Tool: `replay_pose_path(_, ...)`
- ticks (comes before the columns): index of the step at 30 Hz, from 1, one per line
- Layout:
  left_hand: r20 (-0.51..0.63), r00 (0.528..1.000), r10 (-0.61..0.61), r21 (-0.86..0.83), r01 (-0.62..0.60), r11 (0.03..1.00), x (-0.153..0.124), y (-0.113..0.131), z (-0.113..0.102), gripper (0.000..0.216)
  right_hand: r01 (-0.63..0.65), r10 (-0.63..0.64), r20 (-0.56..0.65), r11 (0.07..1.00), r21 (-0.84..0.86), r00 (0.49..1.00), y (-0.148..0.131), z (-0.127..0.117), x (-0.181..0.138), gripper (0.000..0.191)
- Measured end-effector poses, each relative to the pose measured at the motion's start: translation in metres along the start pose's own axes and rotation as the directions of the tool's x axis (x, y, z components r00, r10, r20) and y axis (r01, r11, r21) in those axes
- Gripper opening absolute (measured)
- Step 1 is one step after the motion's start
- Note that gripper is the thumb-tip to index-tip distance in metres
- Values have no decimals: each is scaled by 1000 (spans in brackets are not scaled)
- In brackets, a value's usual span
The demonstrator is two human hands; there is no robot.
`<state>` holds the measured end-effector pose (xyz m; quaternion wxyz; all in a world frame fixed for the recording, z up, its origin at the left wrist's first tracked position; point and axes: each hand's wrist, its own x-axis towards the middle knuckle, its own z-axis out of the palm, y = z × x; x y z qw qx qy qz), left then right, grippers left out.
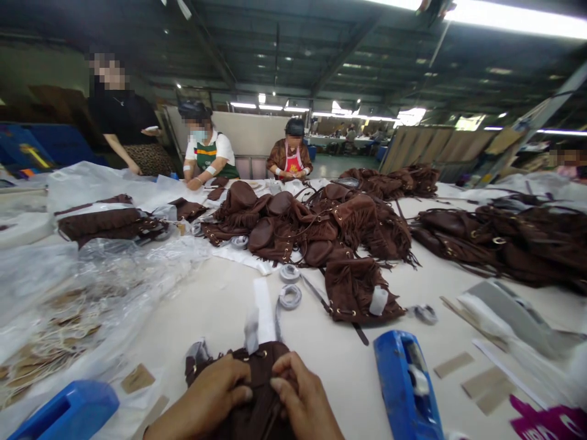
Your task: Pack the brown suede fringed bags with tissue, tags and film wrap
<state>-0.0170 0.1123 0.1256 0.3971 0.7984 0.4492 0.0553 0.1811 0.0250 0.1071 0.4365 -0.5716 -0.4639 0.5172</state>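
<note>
A dark brown bag (270, 354) with metal eyelets lies at the table's near edge, under both of my hands. My left hand (227, 382) grips it from the left, fingers curled and thumb pressed on the brown material. From the right, my right hand (296, 382) pinches the same bag with thumb and fingers together. A white paper strip (263, 311) and a clear plastic piece (251, 330) stick up from the bag's far edge. Just beyond lie wrapped grey strap coils (290, 296). Another brown fringed bag (355, 290) rests farther right.
Blue tape dispensers stand at right (408, 385) and lower left (68, 409). Brown bags (312, 220) are heaped across the middle. Plastic film (151, 269) and tan tags (64, 318) cover the left side. Co-workers (208, 153) are at the far side.
</note>
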Motion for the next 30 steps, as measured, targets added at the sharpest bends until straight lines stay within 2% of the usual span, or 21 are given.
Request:
replay_pose_path(3, -5, 1000, 10, -207, -10, 978, -2, 2, 2, 16, -110, 121, -45, 974, 196, 992, 25, 13, 6, 33)
replay_pose_path(5, 44, 999, 27, -361, -10, 932, -7, 4, 4, 21, -124, 141, -57, 964, 236, 988, 29, 19, 9, 37)
replay_pose_path(9, 169, 978, 121, -669, 23, 743, -14, 12, 2, 26, 22, -6, -120, 991, 135, 993, 6, 23, 11, 29)
replay_pose_path(11, 201, 970, 140, -753, 61, 656, -15, 15, -1, 31, 59, -39, -125, 984, 166, 991, -4, 23, 12, 27)
replay_pose_path(13, 206, 970, 131, -793, 87, 603, -15, 17, -2, 32, 51, -12, -181, 976, 210, 983, -4, 22, 12, 29)
replay_pose_path(15, 190, 974, 124, -829, 91, 552, -15, 17, 0, 33, -17, 71, -228, 973, 230, 971, 5, 21, 10, 43)
replay_pose_path(17, 171, 979, 112, -852, 90, 516, -15, 14, 4, 37, -136, 176, -146, 958, 252, 974, 19, 24, 7, 62)
replay_pose_path(19, 144, 987, 75, -854, 85, 513, -14, 10, 9, 38, -209, 215, 11, 935, 286, 976, 32, 31, 5, 71)
replay_pose_path(21, 99, 994, 42, -854, 63, 517, -14, 7, 12, 36, -214, 180, 133, 924, 318, 975, 41, 37, 5, 65)
replay_pose_path(23, 56, 998, 31, -860, 33, 510, -15, 5, 11, 33, -188, 140, 167, 928, 321, 976, 45, 39, 6, 54)
replay_pose_path(27, 28, 999, -22, -879, 35, 475, -20, -1, 7, 36, -164, 141, 104, 952, 260, 984, 52, 29, 4, 41)
replay_pose_path(30, 27, 996, -82, -912, 58, 407, -25, -7, 9, 47, -199, 190, 60, 941, 272, 980, 62, 19, -4, 38)
